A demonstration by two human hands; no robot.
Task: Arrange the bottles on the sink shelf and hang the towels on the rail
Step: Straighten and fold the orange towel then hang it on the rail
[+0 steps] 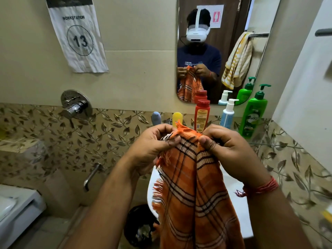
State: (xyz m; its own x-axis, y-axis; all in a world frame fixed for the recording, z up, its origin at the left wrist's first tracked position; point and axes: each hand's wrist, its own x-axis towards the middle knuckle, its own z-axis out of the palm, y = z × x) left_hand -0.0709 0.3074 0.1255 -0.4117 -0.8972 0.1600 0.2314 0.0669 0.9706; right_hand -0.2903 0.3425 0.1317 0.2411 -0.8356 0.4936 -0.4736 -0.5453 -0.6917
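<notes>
Fingers (172, 139) of both hands were curled tight on the top edge of the orange checked towel (195, 194). The left hand (154, 148) pinched a frayed corner between thumb and forefinger; the right hand (226, 150) gripped the edge just beside it, thumb pressed on the cloth. The towel hung bunched and folded lengthwise from the two grips, in front of the white sink (235, 191).

We judged the step to be finding the corners before hanging. To do it well, the hands should part along the top edge until the cloth opens flat, fringe clear, then carry it to the rail.

Further out, on the sink shelf at the far wall, stood a red bottle (202, 115), a white-and-blue pump bottle (227, 115) and a green pump bottle (253, 115) in a row; a yellow cap (177, 118) and a grey-blue one (156, 118) showed to their left. The mirror (233, 18) reflected a yellow striped towel (238, 60) already on a rail (259, 35), apparently behind us; a turn looks needed. A dark bin (140, 225) sat on the floor below the hanging cloth, and the fringe could trail into it.
</notes>
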